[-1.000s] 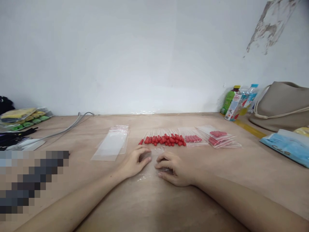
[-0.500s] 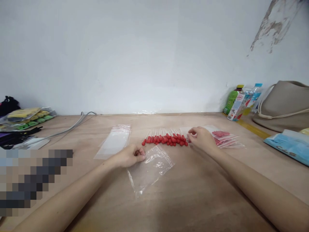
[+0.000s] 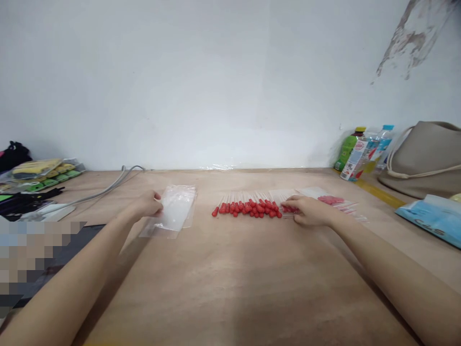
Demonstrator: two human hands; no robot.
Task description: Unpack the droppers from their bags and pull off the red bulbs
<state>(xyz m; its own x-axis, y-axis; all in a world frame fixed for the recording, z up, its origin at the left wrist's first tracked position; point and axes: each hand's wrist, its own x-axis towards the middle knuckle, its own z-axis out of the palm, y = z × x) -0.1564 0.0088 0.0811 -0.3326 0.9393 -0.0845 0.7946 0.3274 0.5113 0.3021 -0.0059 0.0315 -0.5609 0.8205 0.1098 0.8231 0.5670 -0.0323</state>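
Note:
At the left, my left hand (image 3: pixel 148 205) has its thumb and fingers closed on the left edge of a clear zip bag on a stack of clear zip bags (image 3: pixel 176 211). In the middle lies a row of thin clear sticks with red bulb-shaped ends (image 3: pixel 248 207), the red ends towards me. My right hand (image 3: pixel 311 211) is just right of that row, palm down, fingers stretched and thumb apart. Its fingertips touch a clear bag (image 3: pixel 279 196) with red pieces in it. Behind the right wrist lie more bags with red contents (image 3: pixel 333 200).
Drink bottles (image 3: pixel 346 151), a carton (image 3: pixel 355 161) and a beige drawstring bag (image 3: pixel 421 154) stand at the back right, with a blue packet (image 3: pixel 430 218) before them. A grey cable (image 3: pixel 111 185) and yellow and green packs (image 3: pixel 43 173) lie on the left.
My left hand has moved left to the stack of clear bags. The clear bag in the middle front is gone from there. My right hand has shifted slightly right and its fingers have spread.

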